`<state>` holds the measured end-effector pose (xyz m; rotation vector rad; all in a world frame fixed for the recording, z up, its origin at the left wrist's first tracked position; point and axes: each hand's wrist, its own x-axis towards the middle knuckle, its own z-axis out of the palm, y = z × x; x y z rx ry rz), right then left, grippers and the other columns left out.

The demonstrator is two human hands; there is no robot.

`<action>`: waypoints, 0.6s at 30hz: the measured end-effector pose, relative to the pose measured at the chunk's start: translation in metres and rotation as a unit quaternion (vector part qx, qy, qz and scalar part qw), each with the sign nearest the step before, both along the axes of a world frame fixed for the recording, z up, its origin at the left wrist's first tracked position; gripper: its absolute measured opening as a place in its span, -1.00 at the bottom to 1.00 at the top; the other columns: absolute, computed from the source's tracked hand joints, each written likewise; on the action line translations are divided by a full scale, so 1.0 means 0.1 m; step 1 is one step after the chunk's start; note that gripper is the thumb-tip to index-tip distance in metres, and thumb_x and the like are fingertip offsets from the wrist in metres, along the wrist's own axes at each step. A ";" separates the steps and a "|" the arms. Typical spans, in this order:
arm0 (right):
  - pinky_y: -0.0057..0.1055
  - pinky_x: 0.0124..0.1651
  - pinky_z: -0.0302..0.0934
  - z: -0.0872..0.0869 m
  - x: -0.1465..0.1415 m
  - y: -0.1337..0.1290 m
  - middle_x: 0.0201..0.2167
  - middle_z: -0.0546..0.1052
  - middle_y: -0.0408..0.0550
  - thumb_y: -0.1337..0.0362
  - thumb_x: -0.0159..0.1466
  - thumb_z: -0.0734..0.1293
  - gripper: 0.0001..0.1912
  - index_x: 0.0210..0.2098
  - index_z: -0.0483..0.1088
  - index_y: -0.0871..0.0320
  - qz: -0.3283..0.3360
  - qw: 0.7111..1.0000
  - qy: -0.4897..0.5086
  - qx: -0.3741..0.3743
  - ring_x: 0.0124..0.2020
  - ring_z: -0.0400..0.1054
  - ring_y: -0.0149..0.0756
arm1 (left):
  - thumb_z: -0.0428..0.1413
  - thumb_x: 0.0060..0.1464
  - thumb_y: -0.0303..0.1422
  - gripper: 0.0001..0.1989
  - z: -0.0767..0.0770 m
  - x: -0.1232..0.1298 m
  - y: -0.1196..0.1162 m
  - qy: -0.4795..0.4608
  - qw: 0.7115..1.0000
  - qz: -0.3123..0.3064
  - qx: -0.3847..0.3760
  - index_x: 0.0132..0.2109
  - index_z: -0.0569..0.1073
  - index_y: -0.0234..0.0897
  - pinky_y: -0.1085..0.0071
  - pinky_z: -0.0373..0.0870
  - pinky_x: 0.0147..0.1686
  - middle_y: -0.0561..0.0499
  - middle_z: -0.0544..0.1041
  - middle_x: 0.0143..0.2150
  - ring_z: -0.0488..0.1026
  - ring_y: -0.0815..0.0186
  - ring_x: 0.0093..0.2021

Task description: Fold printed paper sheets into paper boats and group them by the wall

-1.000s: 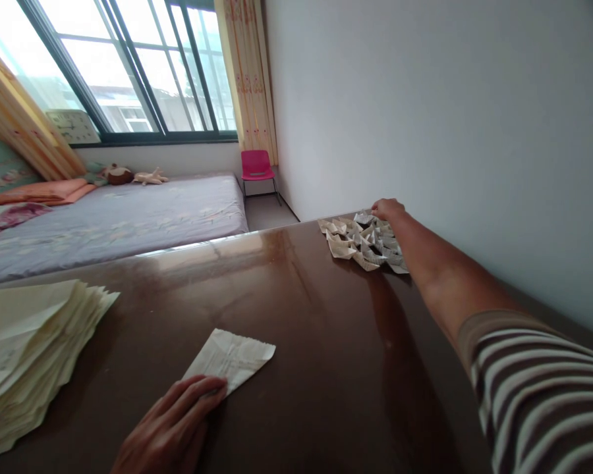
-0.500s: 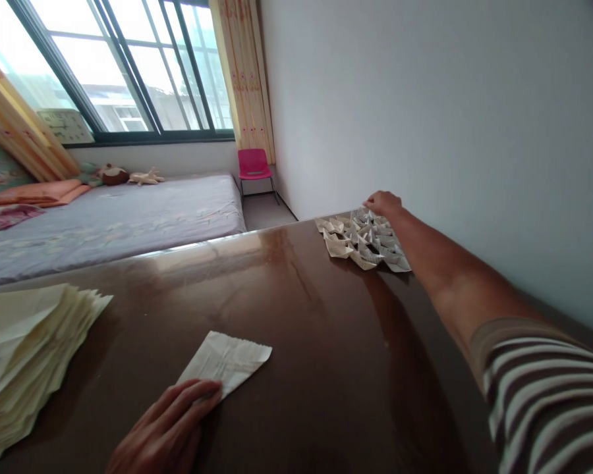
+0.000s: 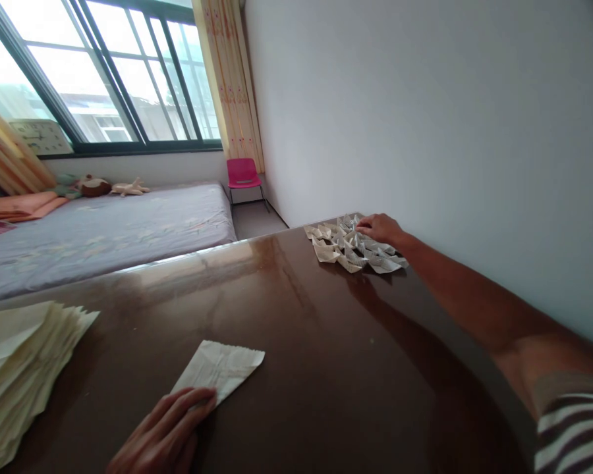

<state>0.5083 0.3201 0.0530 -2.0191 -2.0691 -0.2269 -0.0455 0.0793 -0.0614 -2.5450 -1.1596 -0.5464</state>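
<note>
On the glossy brown table, my left hand has its fingers over the lower edge of a folded sheet of paper, holding it; the thumb is mostly hidden. The paper is off-white with a jagged upper edge. My right arm stretches to the far right corner, where my right hand is closed in a pinch among several folded paper boats. Its fingertips are at a boat in the back of the cluster, partly hidden by the hand. The boats are printed paper, packed close together.
A thick stack of yellowish paper sheets lies on the table at the left. Behind the table are a bed, a pink chair and a window. A white wall runs along the right side.
My right hand has come down and slightly nearer, from above the back of the boats to among them. My left hand stays on the folded paper. The camera view has shifted slightly.
</note>
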 end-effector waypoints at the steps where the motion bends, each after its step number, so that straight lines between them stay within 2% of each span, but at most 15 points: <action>1: -0.46 -0.26 0.19 -0.03 -0.06 -0.05 -0.18 0.60 -0.13 0.04 0.25 0.24 -0.66 -0.11 0.53 -0.02 0.018 1.000 -0.014 -0.008 -0.20 0.42 -0.25 | 0.01 0.16 -0.28 -0.70 0.00 0.01 0.00 0.000 1.000 0.002 0.002 0.03 0.44 -0.02 0.39 0.52 -0.08 0.14 0.50 0.06 0.44 0.27 0.04; 5: -0.50 -0.25 0.19 -0.15 -0.30 -0.10 -0.21 0.59 -0.16 0.05 0.18 0.32 -0.72 -0.19 0.57 -0.05 0.062 0.996 -0.037 -0.055 -0.21 0.41 -0.30 | 0.02 0.15 -0.27 -0.70 0.02 0.02 0.01 0.002 1.000 -0.006 0.014 0.03 0.44 -0.01 0.42 0.52 -0.10 0.16 0.51 0.04 0.46 0.29 0.03; 10: -0.40 -0.16 0.19 -0.26 -0.58 -0.02 -0.12 0.54 -0.05 0.04 0.12 0.36 -0.72 -0.24 0.58 -0.02 0.048 0.994 -0.071 -0.065 -0.05 0.34 -0.13 | 0.01 0.16 -0.26 -0.71 0.10 0.07 -0.01 -0.004 0.999 -0.005 0.033 0.01 0.45 -0.01 0.45 0.53 -0.15 0.17 0.54 0.01 0.48 0.31 -0.01; 18: -0.22 -0.02 0.15 -0.22 -0.68 -0.08 -0.10 0.53 0.00 0.19 0.17 0.33 -0.82 -0.31 0.57 0.00 0.024 0.991 -0.108 -0.075 0.01 0.27 -0.06 | -0.01 0.18 -0.26 -0.73 0.17 0.14 -0.03 -0.025 0.999 -0.003 0.025 -0.01 0.46 -0.03 0.49 0.52 -0.16 0.15 0.55 -0.02 0.49 0.33 -0.04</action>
